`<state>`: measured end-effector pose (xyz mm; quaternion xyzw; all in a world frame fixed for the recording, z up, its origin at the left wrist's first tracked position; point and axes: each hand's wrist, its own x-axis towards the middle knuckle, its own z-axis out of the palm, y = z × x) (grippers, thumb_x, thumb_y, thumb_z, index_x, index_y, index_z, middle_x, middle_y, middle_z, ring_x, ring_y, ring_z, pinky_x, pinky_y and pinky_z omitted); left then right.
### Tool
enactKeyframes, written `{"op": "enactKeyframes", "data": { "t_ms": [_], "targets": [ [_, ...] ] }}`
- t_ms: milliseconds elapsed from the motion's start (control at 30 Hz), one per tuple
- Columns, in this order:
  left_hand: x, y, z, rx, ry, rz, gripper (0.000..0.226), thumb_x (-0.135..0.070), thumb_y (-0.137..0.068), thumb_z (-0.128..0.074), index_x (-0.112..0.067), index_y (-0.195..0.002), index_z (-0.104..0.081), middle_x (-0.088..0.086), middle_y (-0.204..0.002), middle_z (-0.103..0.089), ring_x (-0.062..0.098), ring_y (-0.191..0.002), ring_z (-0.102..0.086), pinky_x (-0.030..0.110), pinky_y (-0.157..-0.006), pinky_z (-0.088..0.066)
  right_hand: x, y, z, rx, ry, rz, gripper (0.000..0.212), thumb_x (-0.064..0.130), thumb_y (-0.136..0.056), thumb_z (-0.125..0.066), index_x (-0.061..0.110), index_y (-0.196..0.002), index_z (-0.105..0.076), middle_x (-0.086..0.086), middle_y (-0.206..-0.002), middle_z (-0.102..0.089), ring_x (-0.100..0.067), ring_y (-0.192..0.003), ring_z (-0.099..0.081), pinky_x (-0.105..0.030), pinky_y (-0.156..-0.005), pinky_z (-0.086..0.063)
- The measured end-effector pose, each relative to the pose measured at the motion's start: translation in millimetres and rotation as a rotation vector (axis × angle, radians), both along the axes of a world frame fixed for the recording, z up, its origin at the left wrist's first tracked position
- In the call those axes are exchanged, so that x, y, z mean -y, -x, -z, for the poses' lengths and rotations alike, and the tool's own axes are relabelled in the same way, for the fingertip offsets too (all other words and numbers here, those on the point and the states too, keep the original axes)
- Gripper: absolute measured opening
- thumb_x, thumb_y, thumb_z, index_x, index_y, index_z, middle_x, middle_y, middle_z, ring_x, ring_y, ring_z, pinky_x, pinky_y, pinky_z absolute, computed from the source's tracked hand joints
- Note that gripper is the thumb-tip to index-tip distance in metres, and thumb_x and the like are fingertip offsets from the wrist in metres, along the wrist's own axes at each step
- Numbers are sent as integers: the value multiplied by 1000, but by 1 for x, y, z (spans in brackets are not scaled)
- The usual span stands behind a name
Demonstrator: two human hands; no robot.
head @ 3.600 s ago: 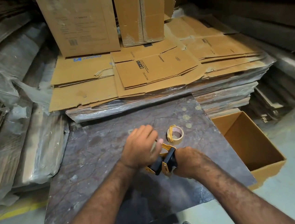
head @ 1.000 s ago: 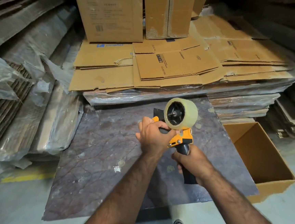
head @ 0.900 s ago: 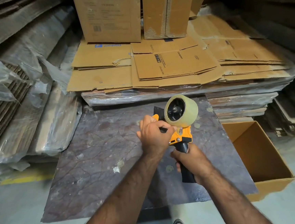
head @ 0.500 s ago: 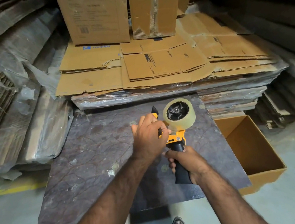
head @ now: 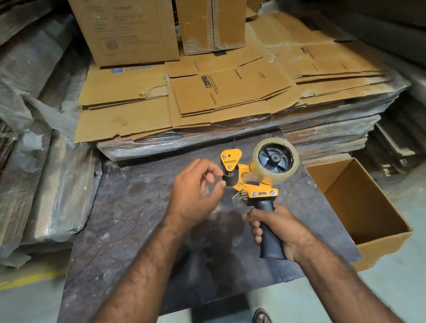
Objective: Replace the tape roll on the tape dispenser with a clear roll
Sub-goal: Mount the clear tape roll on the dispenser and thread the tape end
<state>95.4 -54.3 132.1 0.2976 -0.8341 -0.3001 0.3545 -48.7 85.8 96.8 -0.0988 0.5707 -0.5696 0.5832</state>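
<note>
Two hands in frame, both above the dark mottled stone-look surface (head: 125,236). The right hand (head: 277,229) is clamped around the black handle of the yellow-and-black handheld tape dispenser (head: 253,183), holding it upright off the surface, handle down. The clear tape roll (head: 275,160) sits on the dispenser's black hub at upper right, open face toward the camera. The yellow guard plate with the brand label stands at the dispenser's upper left, with the black ribbed roller just below it.

The left hand (head: 196,189) is just left of the dispenser, fingers loosely curled and partly apart, thumb and fingertip right by the black roller. Contact with the roller cannot be confirmed; it grips nothing visible. A small metal tab sticks out under the yellow frame, between the two hands.

The open-topped brown cardboard box (head: 360,212) stands on the floor to the right of the surface, touching its edge. The stack of flattened corrugated cardboard sheets (head: 226,90), plastic-wrapped lower down, lies behind the surface, with upright cartons (head: 128,24) on top of it at the back.
</note>
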Motion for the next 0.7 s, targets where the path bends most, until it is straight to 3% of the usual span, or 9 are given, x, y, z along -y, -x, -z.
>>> {"op": "enactKeyframes", "data": {
  "t_ms": [200,300,367,433,533,700],
  "targets": [
    [-12,12,-2,10,-108,5,19,-28,-85,-75,-24,-103,-73,-5,-64,-56,4,-57,-48,27,-58,-41,3,0,1,-155,-32,0,13,-5,-84,-66,5,-79,-60,-6,-54,-49,-17,-43,-44,-26,-41,-42],
    [-15,33,-21,269,-103,-45,32,-51,-83,-74,-34,-110,-72,-7,-65,-59,15,-72,-62,33,-65,-50,6,-4,-1,-203,-43,-14,8,-5,-85,-65,1,-85,-61,-6,-52,-51,-18,-42,-46,-26,-41,-43],
    [-15,48,-33,506,-47,-125,40,-60,-81,-73,-35,-112,-71,-8,-82,-65,20,-92,-65,33,-73,-47,7,-7,-3,-204,-39,-23,10,-6,-85,-65,2,-84,-59,-6,-52,-51,-17,-42,-46,-26,-41,-43],
    [-11,58,-36,605,-54,-179,36,-59,-81,-74,-31,-104,-72,-6,-94,-70,23,-99,-66,34,-78,-47,8,-9,-6,-218,-45,-35,12,-6,-86,-64,4,-82,-58,-6,-52,-51,-17,-41,-47,-26,-41,-44],
    [-12,63,-34,610,-50,-211,25,-50,-85,-73,-25,-86,-68,-7,-86,-69,22,-92,-66,33,-71,-43,7,-6,-9,-209,-63,-33,12,-4,-86,-65,4,-79,-61,-7,-52,-54,-18,-41,-50,-26,-43,-46],
    [-28,58,-28,468,119,-239,23,-48,-93,-61,-26,-92,-66,-5,-84,-70,25,-87,-66,30,-66,-38,3,1,-12,-134,-60,19,14,-5,-87,-64,3,-76,-64,-7,-52,-52,-17,-42,-49,-26,-42,-46]
  ]
}}
